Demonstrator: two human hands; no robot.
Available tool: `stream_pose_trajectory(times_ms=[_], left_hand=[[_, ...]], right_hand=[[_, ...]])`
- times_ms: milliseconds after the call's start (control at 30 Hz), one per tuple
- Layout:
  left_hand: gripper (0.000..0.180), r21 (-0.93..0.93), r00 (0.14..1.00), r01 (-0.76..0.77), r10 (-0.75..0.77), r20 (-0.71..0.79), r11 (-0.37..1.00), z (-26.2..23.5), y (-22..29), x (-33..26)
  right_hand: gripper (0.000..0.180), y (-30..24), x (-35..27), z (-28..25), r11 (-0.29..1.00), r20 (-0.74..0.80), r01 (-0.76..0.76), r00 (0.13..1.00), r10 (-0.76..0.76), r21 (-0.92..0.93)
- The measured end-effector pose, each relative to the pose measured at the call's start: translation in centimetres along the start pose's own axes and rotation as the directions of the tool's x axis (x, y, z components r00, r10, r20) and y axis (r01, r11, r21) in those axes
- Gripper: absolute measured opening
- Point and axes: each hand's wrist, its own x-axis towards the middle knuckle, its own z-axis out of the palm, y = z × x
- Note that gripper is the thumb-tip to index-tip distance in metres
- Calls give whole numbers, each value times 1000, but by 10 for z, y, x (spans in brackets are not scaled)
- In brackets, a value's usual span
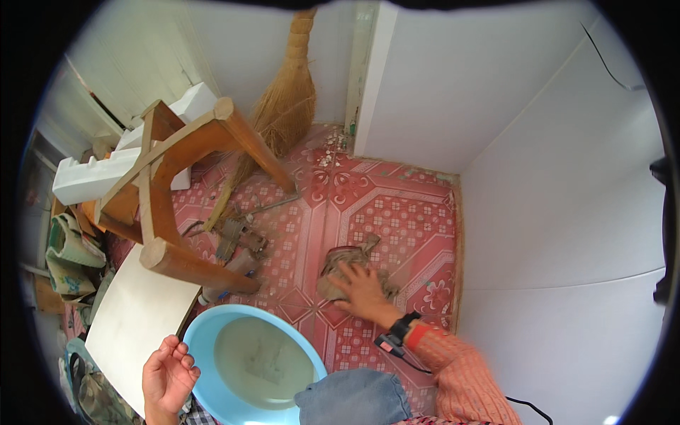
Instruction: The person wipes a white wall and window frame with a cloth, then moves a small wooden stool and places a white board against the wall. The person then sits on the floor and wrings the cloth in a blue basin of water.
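Note:
On the red patterned floor, a crumpled grey-brown rag [373, 246] lies bunched up. My right hand [361, 290] presses down on it with spread fingers; the palm hides part of the cloth. A dark red edge shows at the rag's far side, and I cannot tell what it belongs to. At lower left, my left hand [170, 375] is raised beside a light blue basin [205, 326], its fingers loosely curled and nothing visible in them. Cloudy water [258, 361] stands in the basin.
A wooden stool [159, 191] lies tipped over at left, by white foam pieces [92, 177] and a pale board [138, 304]. A straw broom [287, 99] leans at the back wall. Rusty metal parts [237, 237] lie under the stool. Pale wall panels [545, 212] bound the right.

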Motion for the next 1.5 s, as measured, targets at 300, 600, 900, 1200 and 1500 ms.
stream_pose_trajectory(times_ms=[300, 600, 900, 1200, 1500], left_hand=[[20, 12, 999, 45, -45, -23, 999, -6, 4, 29], [19, -65, 998, -42, 39, -52, 997, -3, 16, 26], [22, -57, 1000, 16, -15, 11, 998, -6, 7, 32], [22, -34, 996, 47, -45, 71, 998, -3, 1, 33], [21, -19, 999, 21, -20, 35, 1000, 4, 0, 23]], right_hand=[[66, 71, 98, 5, 966, -208, -81, 978, 30, -245], [64, 209, 74, -37, 739, -628, -661, 632, 454, -131], [61, 80, -104, 29, 918, -271, -356, 914, 303, -174], [62, 22, -155, 51, 992, -36, -90, 996, 87, -93], [61, 139, 44, -17, 883, -474, -461, 799, 370, -89]])
